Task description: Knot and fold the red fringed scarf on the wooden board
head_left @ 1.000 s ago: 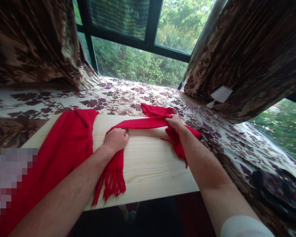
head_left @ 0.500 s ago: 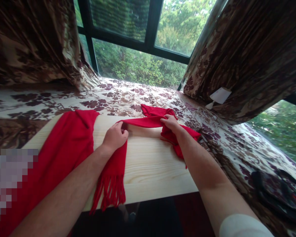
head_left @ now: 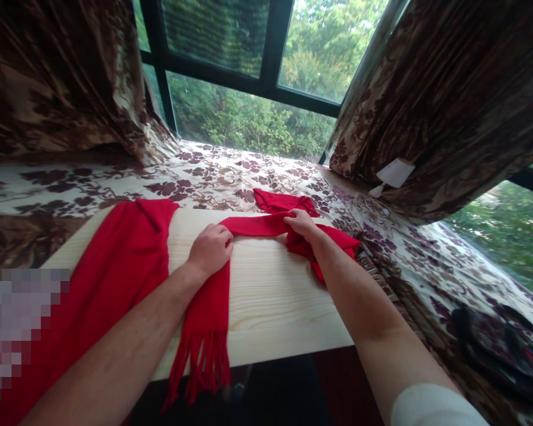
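A red fringed scarf stretches as a narrow band between my two hands over a pale wooden table. My left hand is closed on the scarf where it bends toward me; below it the end runs down and its fringe hangs past the table's near edge. My right hand pinches the band at its other side, and beneath that wrist the rest of the scarf lies bunched. Part of the bunch is hidden by my right forearm. To the left lies a larger red cloth, draped over the table.
Another red piece lies on the floral cover behind the table; whether it joins the scarf I cannot tell. A small white lamp stands by the right curtain. A dark bag-like item rests at lower right.
The fringed end has slid toward me and now hangs over the table's edge. My right hand has moved slightly left and nearer, shortening the band between my hands.
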A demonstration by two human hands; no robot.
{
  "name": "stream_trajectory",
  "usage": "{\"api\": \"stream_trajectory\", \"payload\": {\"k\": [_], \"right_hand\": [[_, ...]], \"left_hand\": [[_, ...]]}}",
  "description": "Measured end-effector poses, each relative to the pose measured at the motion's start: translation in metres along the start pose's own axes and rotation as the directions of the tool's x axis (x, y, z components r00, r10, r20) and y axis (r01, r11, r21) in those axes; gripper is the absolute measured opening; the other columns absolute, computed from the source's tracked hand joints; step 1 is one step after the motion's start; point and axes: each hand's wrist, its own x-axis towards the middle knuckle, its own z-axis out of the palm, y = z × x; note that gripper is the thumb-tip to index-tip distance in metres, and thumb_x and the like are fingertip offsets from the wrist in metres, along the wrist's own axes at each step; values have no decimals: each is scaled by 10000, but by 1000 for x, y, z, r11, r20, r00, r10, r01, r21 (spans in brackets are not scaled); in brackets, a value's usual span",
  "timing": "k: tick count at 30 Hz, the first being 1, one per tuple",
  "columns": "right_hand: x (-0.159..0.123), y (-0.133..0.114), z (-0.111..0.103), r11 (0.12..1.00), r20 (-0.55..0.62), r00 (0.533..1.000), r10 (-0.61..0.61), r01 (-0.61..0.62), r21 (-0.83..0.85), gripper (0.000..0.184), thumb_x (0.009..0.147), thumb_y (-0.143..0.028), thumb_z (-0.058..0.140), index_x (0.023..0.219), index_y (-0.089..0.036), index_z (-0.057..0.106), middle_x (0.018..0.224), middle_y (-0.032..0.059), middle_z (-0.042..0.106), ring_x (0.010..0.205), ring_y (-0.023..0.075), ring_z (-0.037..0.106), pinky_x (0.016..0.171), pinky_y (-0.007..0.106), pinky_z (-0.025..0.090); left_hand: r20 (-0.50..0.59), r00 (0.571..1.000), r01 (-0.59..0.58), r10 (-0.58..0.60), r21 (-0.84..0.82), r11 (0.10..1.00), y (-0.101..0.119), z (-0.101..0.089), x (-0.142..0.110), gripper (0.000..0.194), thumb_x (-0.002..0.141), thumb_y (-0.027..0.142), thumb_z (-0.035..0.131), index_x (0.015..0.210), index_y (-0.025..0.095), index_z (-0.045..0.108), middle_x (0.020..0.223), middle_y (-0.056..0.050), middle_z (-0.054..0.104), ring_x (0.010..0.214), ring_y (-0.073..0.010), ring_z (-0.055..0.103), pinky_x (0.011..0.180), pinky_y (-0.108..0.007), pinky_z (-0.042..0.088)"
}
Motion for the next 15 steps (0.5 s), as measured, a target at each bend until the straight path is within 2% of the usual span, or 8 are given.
{"api": "stream_trajectory", "payload": {"k": [4, 8, 11, 13, 15], "right_hand": [[4, 6, 1, 1000, 3, 1000, -16, 16, -14, 112, 788, -142, 606, 881, -147, 670, 773, 18, 697, 628, 119, 614, 556, 180, 463], [8, 13, 4, 1000, 20, 999, -29, 29, -8, 124, 787, -161, 601, 890, -152, 669, 781, 15, 696, 637, 120, 617, 573, 185, 471], [11, 16, 6, 999, 23, 999, -34, 34, -33, 144, 787, -182, 604, 908, -152, 676, 789, 16, 693, 658, 123, 622, 576, 184, 462], [12, 16, 5, 994, 14, 999, -38, 39, -104, 159, 774, -195, 624, 913, -149, 687, 787, 15, 688, 672, 127, 620, 576, 186, 449], [12, 15, 2, 978, 21, 1000, -20, 25, -209, 166, 755, -213, 656, 900, -143, 697, 770, 14, 677, 670, 132, 608, 563, 195, 426]], "left_hand": [[-29, 999, 44, -43, 33, 998, 2, 0, 0, 244, 815, 219, 600, 1024, 181, 721, 1205, -127, 638, 1158, -290, 553, 1045, -407, 456], [-49, 995, 91, -86, 120, 989, 5, 0, -2, 425, 823, 248, 595, 1235, 164, 661, 1490, -144, 482, 1365, -314, 426, 1124, -428, 375], [13, 994, 109, -112, 146, 983, 4, 5, -4, 559, 867, 238, 502, 1422, 181, 529, 1562, -103, 435, 1435, -276, 375, 1176, -470, 284], [85, 983, 148, -163, 158, 976, 2, 9, -5, 589, 898, 236, 419, 1482, 174, 460, 1548, -96, 462, 1437, -251, 387, 1207, -507, 203], [175, 961, 187, -216, 169, 968, -1, 13, -6, 611, 922, 269, 363, 1519, 144, 407, 1567, -102, 434, 1453, -242, 371, 1215, -512, 183]]}}
